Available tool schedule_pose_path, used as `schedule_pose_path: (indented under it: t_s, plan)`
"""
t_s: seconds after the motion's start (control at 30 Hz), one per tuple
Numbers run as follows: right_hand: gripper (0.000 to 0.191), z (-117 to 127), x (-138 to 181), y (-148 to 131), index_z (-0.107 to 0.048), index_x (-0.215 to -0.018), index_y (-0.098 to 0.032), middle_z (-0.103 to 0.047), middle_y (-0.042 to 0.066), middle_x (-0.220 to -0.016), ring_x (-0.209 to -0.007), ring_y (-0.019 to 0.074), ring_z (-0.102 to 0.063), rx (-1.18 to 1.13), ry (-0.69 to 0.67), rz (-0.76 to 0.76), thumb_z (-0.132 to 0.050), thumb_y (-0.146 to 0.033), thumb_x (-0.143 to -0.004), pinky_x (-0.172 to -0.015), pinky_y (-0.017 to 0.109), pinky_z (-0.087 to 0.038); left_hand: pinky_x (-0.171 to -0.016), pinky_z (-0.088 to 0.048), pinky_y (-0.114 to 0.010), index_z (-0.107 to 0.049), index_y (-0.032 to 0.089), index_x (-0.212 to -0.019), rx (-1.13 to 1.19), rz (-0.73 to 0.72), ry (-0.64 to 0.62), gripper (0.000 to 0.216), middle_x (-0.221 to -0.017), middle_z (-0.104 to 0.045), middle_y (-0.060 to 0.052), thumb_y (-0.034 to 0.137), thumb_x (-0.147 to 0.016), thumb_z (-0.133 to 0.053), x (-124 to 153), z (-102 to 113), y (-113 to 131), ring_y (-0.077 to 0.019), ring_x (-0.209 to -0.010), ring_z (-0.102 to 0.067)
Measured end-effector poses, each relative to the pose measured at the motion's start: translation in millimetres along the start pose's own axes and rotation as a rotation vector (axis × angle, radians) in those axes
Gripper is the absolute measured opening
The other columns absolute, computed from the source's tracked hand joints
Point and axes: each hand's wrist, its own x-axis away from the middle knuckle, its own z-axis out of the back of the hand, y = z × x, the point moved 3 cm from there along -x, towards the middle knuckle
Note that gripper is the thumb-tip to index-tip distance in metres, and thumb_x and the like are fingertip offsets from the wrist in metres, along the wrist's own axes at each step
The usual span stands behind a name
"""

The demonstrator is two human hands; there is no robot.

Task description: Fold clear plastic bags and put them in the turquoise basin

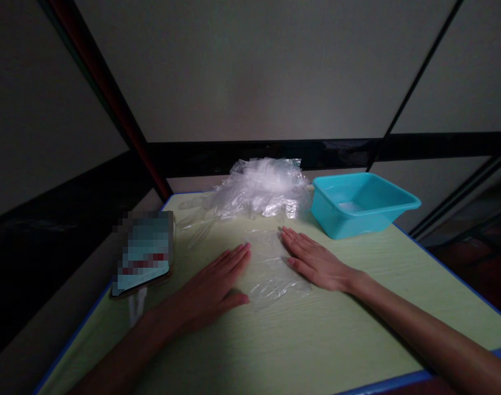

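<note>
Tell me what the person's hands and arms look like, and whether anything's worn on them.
The left hand and right hand are ungloved, and no rings show. The left forearm and right forearm are bare as far as the picture shows: no sleeve, watch or bracelet. No markings stand out.

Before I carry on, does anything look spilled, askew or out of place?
I see nothing spilled. Only the crumpled plastic pile on the far side of the table looks untidy, with pieces straggling left.
</note>
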Motion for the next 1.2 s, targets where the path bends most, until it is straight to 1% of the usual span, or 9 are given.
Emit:
schedule_pose_path:
  t_s: [0.1, 0.17, 0.23, 0.3, 0.37, 0.47, 0.53, 0.9, 1.2]
  plan:
    - [0.049, 9.1, 0.7, 6.7, -0.023, -0.134, -0.018, -0.026, 0.010, -0.139, -0.125, 0.0232, -0.028, -0.342, 0.138, -0.083, -0.025, -0.039, -0.089, -0.101, 0.046, -0.024, -0.104, -0.016, -0.039, -0.020, 0.019, -0.136, 0.214, 0.048, 0.164, 0.058, -0.142, -0.022, -0.006, 0.049, -0.087, -0.029, -0.6, 8.3, -2.2, -0.0212, -0.128, -0.023]
    - [0.041, 14.3, 0.3, 10.8, -0.033, -0.126, -0.020, -0.042, 0.011, -0.130, -0.115, 0.0232, -0.043, -0.607, 0.264, -0.112, -0.025, -0.036, -0.089, -0.097, 0.046, -0.031, -0.104, -0.019, -0.038, -0.035, 0.019, -0.130, 0.401, 0.082, 0.302, 0.051, -0.136, -0.036, -0.005, 0.046, -0.088, -0.026, -2.6, 12.3, -3.6, -0.0211, -0.124, -0.031]
    - [0.035, 16.5, -1.3, 12.0, -0.039, -0.116, -0.018, -0.053, 0.011, -0.115, -0.102, 0.0219, -0.053, -0.838, 0.340, -0.103, -0.026, -0.034, -0.088, -0.092, 0.044, -0.037, -0.103, -0.020, -0.037, -0.053, 0.018, -0.116, 0.579, 0.119, 0.410, 0.047, -0.125, -0.050, -0.004, 0.044, -0.088, -0.025, -6.2, 12.4, -4.5, -0.0219, -0.119, -0.039]
    - [0.030, 15.3, -3.6, 10.2, -0.040, -0.109, -0.017, -0.056, 0.010, -0.102, -0.091, 0.0202, -0.057, -0.990, 0.339, -0.096, -0.028, -0.035, -0.087, -0.085, 0.042, -0.042, -0.102, -0.023, -0.037, -0.063, 0.016, -0.101, 0.763, 0.145, 0.467, 0.046, -0.115, -0.058, -0.005, 0.043, -0.088, -0.028, -11.4, 8.5, -4.7, -0.0234, -0.113, -0.046]
    - [0.029, 11.8, -5.6, 6.1, -0.039, -0.106, -0.018, -0.055, 0.008, -0.094, -0.083, 0.0188, -0.057, -1.065, 0.284, -0.097, -0.029, -0.037, -0.086, -0.079, 0.040, -0.045, -0.098, -0.029, -0.039, -0.063, 0.014, -0.098, 0.972, 0.145, 0.491, 0.045, -0.110, -0.060, -0.008, 0.044, -0.087, -0.032, -17.6, 2.6, -4.2, -0.0250, -0.106, -0.052]
    - [0.031, 5.8, -7.1, -0.5, -0.040, -0.105, -0.019, -0.053, 0.006, -0.087, -0.079, 0.0177, -0.055, -1.106, 0.187, -0.091, -0.030, -0.041, -0.086, -0.075, 0.039, -0.046, -0.090, -0.039, -0.039, -0.058, 0.010, -0.104, 1.215, 0.133, 0.491, 0.044, -0.105, -0.062, -0.012, 0.046, -0.085, -0.039, -25.9, -5.7, -2.7, -0.0259, -0.096, -0.058]
    - [0.031, 2.9, -7.5, -2.9, -0.040, -0.105, -0.019, -0.052, 0.005, -0.085, -0.078, 0.0172, -0.054, -1.119, 0.150, -0.081, -0.031, -0.042, -0.086, -0.075, 0.038, -0.046, -0.088, -0.040, -0.038, -0.057, 0.009, -0.104, 1.263, 0.139, 0.468, 0.045, -0.104, -0.062, -0.014, 0.046, -0.083, -0.043, -29.6, -9.1, -1.4, -0.0259, -0.094, -0.059]
    - [0.028, 8.2, -5.6, 3.9, -0.038, -0.107, -0.018, -0.050, 0.003, -0.080, -0.072, 0.0155, -0.051, -1.020, 0.140, -0.079, -0.031, -0.039, -0.089, -0.070, 0.033, -0.044, -0.085, -0.043, -0.039, -0.055, 0.010, -0.106, 1.271, 0.183, 0.422, 0.046, -0.107, -0.059, -0.014, 0.047, -0.081, -0.045, -29.7, -10.2, -7.3, -0.0253, -0.093, -0.059]
    - [0.029, 16.7, -1.3, 6.7, -0.039, -0.109, -0.018, -0.051, 0.003, -0.081, -0.075, 0.0160, -0.052, -0.913, 0.113, -0.079, -0.030, -0.037, -0.090, -0.070, 0.033, -0.044, -0.076, -0.047, -0.037, -0.055, 0.009, -0.106, 1.235, 0.259, 0.449, 0.050, -0.103, -0.059, -0.014, 0.050, -0.078, -0.048, -26.4, -4.6, -12.3, -0.0240, -0.086, -0.060]
